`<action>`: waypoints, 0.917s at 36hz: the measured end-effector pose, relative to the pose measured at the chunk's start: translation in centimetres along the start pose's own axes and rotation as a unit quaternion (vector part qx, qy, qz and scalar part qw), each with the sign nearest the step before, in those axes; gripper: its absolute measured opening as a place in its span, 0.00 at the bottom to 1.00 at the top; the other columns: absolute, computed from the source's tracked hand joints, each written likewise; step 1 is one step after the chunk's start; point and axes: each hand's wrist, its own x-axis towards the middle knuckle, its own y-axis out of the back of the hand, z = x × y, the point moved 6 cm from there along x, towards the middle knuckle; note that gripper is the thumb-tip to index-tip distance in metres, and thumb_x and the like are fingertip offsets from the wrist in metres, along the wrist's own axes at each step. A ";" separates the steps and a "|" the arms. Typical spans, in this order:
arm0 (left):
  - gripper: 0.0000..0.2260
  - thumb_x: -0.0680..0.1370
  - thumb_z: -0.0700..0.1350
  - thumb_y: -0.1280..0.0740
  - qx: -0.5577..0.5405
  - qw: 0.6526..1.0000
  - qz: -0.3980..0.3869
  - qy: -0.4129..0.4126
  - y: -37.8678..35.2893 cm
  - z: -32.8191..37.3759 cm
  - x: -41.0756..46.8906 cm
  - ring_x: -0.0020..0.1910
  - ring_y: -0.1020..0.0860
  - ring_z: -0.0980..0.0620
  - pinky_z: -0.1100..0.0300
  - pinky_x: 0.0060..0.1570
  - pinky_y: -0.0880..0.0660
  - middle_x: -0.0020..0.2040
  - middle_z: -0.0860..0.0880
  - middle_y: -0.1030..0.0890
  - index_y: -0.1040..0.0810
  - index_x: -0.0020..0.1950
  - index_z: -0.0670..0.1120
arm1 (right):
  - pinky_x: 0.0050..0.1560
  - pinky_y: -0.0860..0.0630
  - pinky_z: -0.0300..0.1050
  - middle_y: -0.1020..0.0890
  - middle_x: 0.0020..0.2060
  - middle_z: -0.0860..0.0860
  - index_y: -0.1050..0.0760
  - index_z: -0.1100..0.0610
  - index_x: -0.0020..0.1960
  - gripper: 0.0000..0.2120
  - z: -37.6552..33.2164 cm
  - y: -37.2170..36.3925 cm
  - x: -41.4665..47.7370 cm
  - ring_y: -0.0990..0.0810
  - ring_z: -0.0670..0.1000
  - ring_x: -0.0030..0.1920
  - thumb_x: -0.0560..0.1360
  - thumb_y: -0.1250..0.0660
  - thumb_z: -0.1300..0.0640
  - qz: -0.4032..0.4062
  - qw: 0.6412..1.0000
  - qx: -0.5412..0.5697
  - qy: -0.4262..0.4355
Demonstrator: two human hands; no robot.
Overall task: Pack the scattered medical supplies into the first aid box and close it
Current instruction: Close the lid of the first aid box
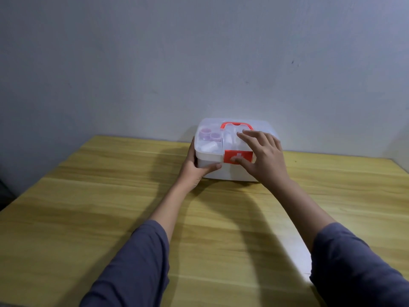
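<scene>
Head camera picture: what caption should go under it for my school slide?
Left hand steadies the first aid box while right hand presses its red latch.

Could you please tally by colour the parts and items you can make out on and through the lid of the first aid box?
Red parts: 2, the handle and the latch
Purple caps: 2, one and another
White rolls: 1
Total: 5; other white shapes under the lid are too blurred to count.

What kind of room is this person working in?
Probably a plain room in a home or small office, though little shows. A wooden table stands against a bare pale wall, and the only thing on it is a white first aid box, held by both hands.
</scene>
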 end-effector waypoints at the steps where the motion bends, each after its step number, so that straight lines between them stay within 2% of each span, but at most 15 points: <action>1: 0.42 0.64 0.38 0.22 0.002 1.000 0.000 0.002 0.0 0.0 0.0 0.67 0.28 0.51 0.59 0.61 0.25 0.68 0.48 0.27 0.39 0.73 0.50 | 0.62 0.32 0.52 0.21 0.59 0.53 0.26 0.53 0.63 0.30 0.0 -0.1 0.0 0.23 0.57 0.58 0.68 0.40 0.36 0.001 1.000 0.000 -0.002; 4: 0.42 0.64 0.38 0.22 0.010 1.000 -0.008 0.004 0.1 0.1 0.1 0.66 0.28 0.52 0.59 0.61 0.25 0.68 0.49 0.27 0.39 0.74 0.51 | 0.62 0.33 0.51 0.21 0.59 0.53 0.26 0.53 0.63 0.30 0.0 -0.1 0.1 0.24 0.57 0.59 0.68 0.40 0.36 -0.006 1.000 0.001 -0.006; 9: 0.38 0.67 0.37 0.24 0.044 0.998 -0.036 0.000 -0.1 1.3 0.1 0.60 0.26 0.62 0.71 0.54 0.26 0.61 0.58 0.25 0.39 0.71 0.53 | 0.66 0.36 0.51 0.24 0.63 0.51 0.29 0.51 0.66 0.29 0.0 0.4 0.1 0.28 0.55 0.65 0.71 0.40 0.37 -0.019 1.000 0.005 -0.004; 11: 0.38 0.67 0.39 0.24 0.059 0.997 -0.046 0.003 0.0 1.4 0.1 0.61 0.26 0.58 0.69 0.56 0.26 0.61 0.58 0.25 0.39 0.70 0.54 | 0.69 0.39 0.52 0.26 0.66 0.51 0.30 0.51 0.67 0.29 0.2 0.6 -0.1 0.31 0.54 0.68 0.71 0.44 0.37 -0.006 1.000 0.017 -0.020; 13: 0.39 0.66 0.42 0.22 0.063 0.997 -0.051 0.002 0.4 1.6 0.0 0.65 0.27 0.56 0.63 0.62 0.28 0.64 0.57 0.25 0.39 0.72 0.54 | 0.72 0.42 0.55 0.29 0.69 0.52 0.31 0.51 0.68 0.31 0.9 0.9 -0.4 0.36 0.54 0.72 0.71 0.44 0.36 0.009 0.997 0.050 -0.060; 15: 0.47 0.64 0.48 0.21 0.058 0.997 -0.049 0.009 0.8 1.9 -0.2 0.70 0.33 0.56 0.56 0.69 0.33 0.72 0.54 0.31 0.45 0.76 0.55 | 0.73 0.44 0.55 0.34 0.72 0.54 0.34 0.52 0.70 0.31 2.0 1.2 -0.9 0.40 0.55 0.74 0.72 0.38 0.38 0.023 0.987 0.104 -0.118; 16: 0.51 0.63 0.50 0.21 0.051 0.998 -0.046 0.016 0.9 2.1 -0.3 0.72 0.35 0.56 0.55 0.71 0.36 0.74 0.54 0.36 0.50 0.77 0.55 | 0.74 0.45 0.54 0.37 0.73 0.54 0.36 0.52 0.71 0.31 2.5 1.2 -1.3 0.43 0.55 0.75 0.72 0.35 0.41 0.024 0.979 0.139 -0.150; 18: 0.55 0.61 0.53 0.21 0.038 0.998 -0.046 0.021 0.9 2.8 -0.4 0.72 0.37 0.57 0.57 0.71 0.37 0.74 0.56 0.38 0.54 0.77 0.54 | 0.74 0.46 0.50 0.41 0.75 0.53 0.40 0.50 0.73 0.32 3.3 1.1 -2.0 0.45 0.52 0.75 0.73 0.34 0.44 0.012 0.954 0.218 -0.203; 21: 0.46 0.68 0.51 0.25 0.059 0.997 -0.045 0.014 0.4 3.4 -0.3 0.72 0.39 0.59 0.61 0.70 0.40 0.71 0.60 0.38 0.52 0.77 0.54 | 0.70 0.46 0.42 0.44 0.76 0.51 0.44 0.48 0.75 0.34 3.8 0.8 -2.8 0.46 0.48 0.76 0.74 0.34 0.46 -0.010 0.936 0.275 -0.220; 24: 0.40 0.74 0.48 0.30 0.080 0.997 -0.023 0.001 0.2 3.1 0.1 0.75 0.43 0.57 0.60 0.71 0.43 0.77 0.56 0.43 0.52 0.77 0.54 | 0.69 0.46 0.40 0.43 0.76 0.50 0.44 0.49 0.74 0.33 4.4 0.7 -2.9 0.45 0.47 0.75 0.73 0.33 0.48 -0.003 0.934 0.277 -0.225; 27: 0.39 0.73 0.50 0.30 0.078 0.997 -0.017 -0.001 -0.3 2.6 0.8 0.75 0.42 0.55 0.54 0.74 0.43 0.77 0.55 0.42 0.51 0.77 0.54 | 0.68 0.45 0.39 0.42 0.76 0.51 0.42 0.50 0.74 0.33 5.2 0.5 -2.6 0.44 0.47 0.75 0.73 0.32 0.49 0.003 0.927 0.295 -0.232; 33: 0.41 0.71 0.55 0.29 0.095 0.995 -0.023 0.004 -1.5 2.0 2.9 0.75 0.42 0.54 0.52 0.74 0.41 0.77 0.54 0.42 0.52 0.76 0.58 | 0.68 0.45 0.39 0.42 0.75 0.51 0.41 0.51 0.74 0.32 7.0 -0.1 -1.4 0.44 0.48 0.75 0.73 0.32 0.51 0.007 0.923 0.300 -0.240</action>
